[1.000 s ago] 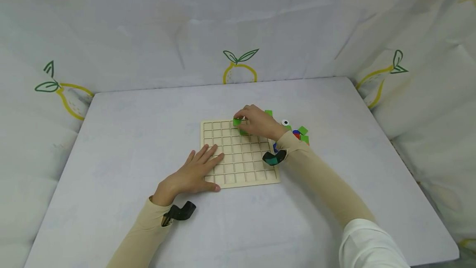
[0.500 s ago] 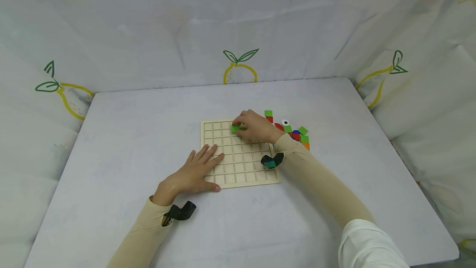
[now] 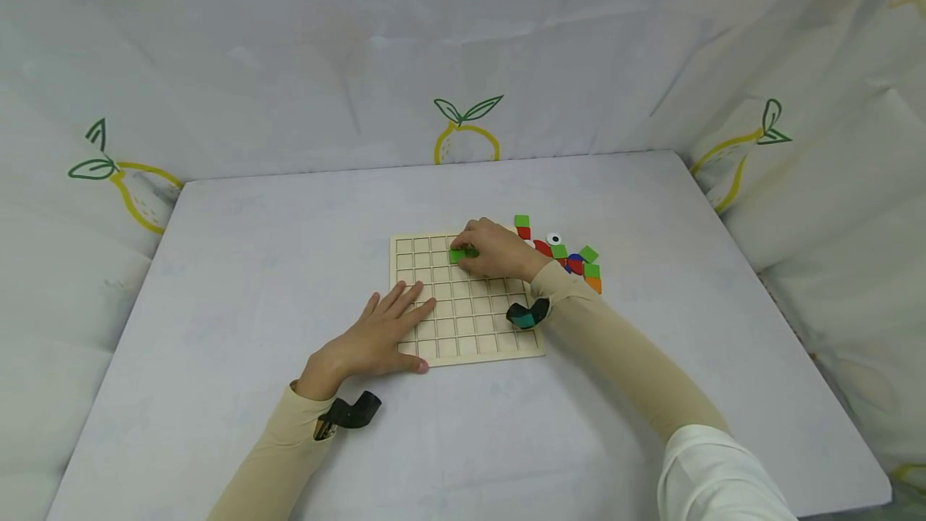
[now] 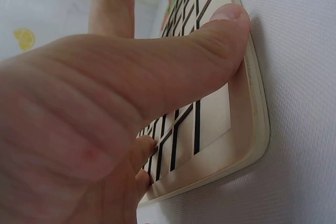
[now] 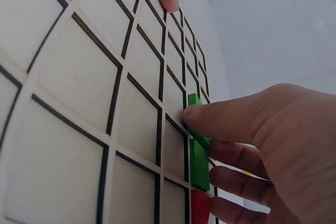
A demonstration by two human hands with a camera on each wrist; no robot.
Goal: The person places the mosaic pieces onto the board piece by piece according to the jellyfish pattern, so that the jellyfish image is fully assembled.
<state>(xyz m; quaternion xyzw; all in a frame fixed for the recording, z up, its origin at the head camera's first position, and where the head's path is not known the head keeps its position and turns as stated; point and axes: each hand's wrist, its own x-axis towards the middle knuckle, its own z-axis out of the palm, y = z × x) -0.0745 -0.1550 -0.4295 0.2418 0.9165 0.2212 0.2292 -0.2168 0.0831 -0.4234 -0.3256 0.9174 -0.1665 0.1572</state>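
A pale wooden grid board (image 3: 463,328) lies on the white table. My left hand (image 3: 376,338) rests on its near left corner with fingers spread, the thumb (image 4: 226,35) along the near edge. With thumb and fingertips my right hand (image 3: 497,252) pinches a green square tile (image 3: 456,256) low over the far part of the grid. In the right wrist view, that green tile (image 5: 193,99) stands tilted in its cell under the thumb. Beside it lie a second green tile (image 5: 199,166) and a red piece (image 5: 200,205), which the right hand's other fingers partly hide.
Right of the board lies a loose pile of flat coloured pieces, among them a green tile (image 3: 522,221), a white ring with a dark centre (image 3: 554,239) and an orange piece (image 3: 594,285). My right forearm (image 3: 622,344) crosses above the board's right edge.
My right hand has moved the green tile toward me and lower, from the board's far edge to a cell beside the other green tile. The left hand has stayed still.
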